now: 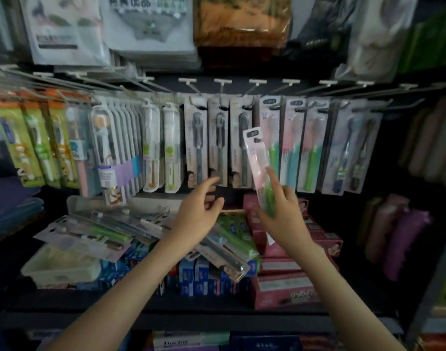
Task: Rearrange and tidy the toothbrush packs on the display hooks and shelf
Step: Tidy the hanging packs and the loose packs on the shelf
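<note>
My right hand grips a pink-and-green toothbrush pack by its lower end, holding it upright in front of the hanging row. Behind it hang similar pink-and-green packs and grey toothbrush packs on wire hooks. My left hand is raised just below the grey packs with fingers relaxed, holding nothing. Several loose toothbrush packs lie piled on the shelf below, partly under my left forearm.
Orange-and-green packs and clear-case brushes hang at the left. Blue toothpaste boxes and pink boxes fill the shelf. A pale tray sits at left. Bagged goods hang above; rolled cloths stand at right.
</note>
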`<move>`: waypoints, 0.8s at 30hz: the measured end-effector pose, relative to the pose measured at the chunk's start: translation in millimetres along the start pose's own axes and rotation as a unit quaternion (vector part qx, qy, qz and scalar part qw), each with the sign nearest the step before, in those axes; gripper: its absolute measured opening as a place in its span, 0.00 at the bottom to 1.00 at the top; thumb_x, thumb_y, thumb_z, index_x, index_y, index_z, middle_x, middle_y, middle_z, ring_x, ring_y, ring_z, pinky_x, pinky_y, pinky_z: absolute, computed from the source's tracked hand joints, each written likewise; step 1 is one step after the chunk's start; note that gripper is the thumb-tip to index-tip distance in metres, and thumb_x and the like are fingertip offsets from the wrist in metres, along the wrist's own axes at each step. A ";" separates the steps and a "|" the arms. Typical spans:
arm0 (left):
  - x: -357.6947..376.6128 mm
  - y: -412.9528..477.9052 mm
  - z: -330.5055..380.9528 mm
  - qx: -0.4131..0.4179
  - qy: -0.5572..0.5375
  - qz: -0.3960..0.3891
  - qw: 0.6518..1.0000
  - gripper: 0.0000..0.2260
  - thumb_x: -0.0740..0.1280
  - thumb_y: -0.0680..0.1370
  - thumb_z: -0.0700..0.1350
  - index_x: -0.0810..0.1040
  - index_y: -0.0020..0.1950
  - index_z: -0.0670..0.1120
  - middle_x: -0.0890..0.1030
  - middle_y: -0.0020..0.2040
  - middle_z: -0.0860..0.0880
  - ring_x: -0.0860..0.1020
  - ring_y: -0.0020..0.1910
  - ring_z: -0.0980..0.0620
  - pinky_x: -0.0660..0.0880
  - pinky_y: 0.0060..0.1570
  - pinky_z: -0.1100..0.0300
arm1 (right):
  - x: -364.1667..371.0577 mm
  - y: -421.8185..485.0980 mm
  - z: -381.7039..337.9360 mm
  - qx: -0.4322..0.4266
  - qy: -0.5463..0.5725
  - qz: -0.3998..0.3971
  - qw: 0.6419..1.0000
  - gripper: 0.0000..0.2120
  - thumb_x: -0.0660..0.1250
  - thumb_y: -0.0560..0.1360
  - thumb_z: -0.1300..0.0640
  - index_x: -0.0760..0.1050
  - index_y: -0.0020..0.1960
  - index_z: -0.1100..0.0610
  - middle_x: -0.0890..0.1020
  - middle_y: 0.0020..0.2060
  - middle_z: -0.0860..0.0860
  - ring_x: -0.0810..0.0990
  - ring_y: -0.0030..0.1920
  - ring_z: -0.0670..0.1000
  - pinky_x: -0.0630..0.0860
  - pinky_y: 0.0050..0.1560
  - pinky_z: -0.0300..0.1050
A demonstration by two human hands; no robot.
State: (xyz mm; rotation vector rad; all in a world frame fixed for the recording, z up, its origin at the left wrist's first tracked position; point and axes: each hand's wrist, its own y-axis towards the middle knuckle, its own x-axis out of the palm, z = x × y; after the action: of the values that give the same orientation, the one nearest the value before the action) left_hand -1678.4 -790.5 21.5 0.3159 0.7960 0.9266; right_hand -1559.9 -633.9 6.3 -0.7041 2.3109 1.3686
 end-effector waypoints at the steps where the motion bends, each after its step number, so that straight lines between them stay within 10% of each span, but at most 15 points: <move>1: 5.8 6.6 3.2 0.026 0.027 0.000 0.999 0.21 0.64 0.79 0.47 0.64 0.72 0.56 0.71 0.68 0.52 0.73 0.62 0.56 0.71 0.60 0.62 | -9.8 2.0 9.3 0.011 -0.013 0.013 1.000 0.43 0.69 0.74 0.59 0.44 0.77 0.43 0.64 0.50 0.49 0.66 0.46 0.49 0.62 0.50 0.38; 24: 84.2 91.6 50.9 0.154 0.227 0.048 0.960 0.29 0.62 0.80 0.47 0.51 0.78 0.50 0.51 0.78 0.48 0.55 0.75 0.50 0.55 0.71 0.58 | -62.0 65.2 64.1 -0.002 -0.187 0.077 0.979 0.40 0.62 0.78 0.55 0.36 0.76 0.48 0.64 0.55 0.53 0.66 0.44 0.50 0.70 0.35 0.42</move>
State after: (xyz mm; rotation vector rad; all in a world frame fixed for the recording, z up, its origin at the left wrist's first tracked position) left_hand -1666.0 -664.8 67.6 0.4228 1.3651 0.9794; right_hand -1544.2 -536.3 55.8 -0.2423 2.0926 1.4306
